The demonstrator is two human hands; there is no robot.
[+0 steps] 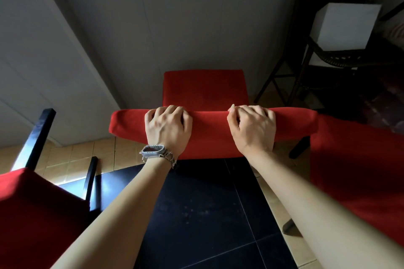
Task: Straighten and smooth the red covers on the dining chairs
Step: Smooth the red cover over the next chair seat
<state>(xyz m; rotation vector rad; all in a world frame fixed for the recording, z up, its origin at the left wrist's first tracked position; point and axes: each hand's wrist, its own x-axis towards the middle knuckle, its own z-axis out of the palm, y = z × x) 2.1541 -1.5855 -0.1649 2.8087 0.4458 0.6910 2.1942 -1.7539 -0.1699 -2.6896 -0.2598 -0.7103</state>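
Observation:
A dining chair stands in front of me, facing the wall, with a red cover over its backrest (209,129) and a red seat (205,87) beyond. My left hand (168,126), with a watch on the wrist, lies on the top edge of the backrest left of centre, fingers curled over the far side. My right hand (251,126) grips the same top edge right of centre, fingers curled over it too. The cover looks smooth between my hands.
A second red-covered chair (358,170) is close on the right, a third (37,209) with dark wooden posts at lower left. A dark wicker shelf (328,59) holding a white box (345,26) stands at the back right. Wall ahead, door at left, tiled floor below.

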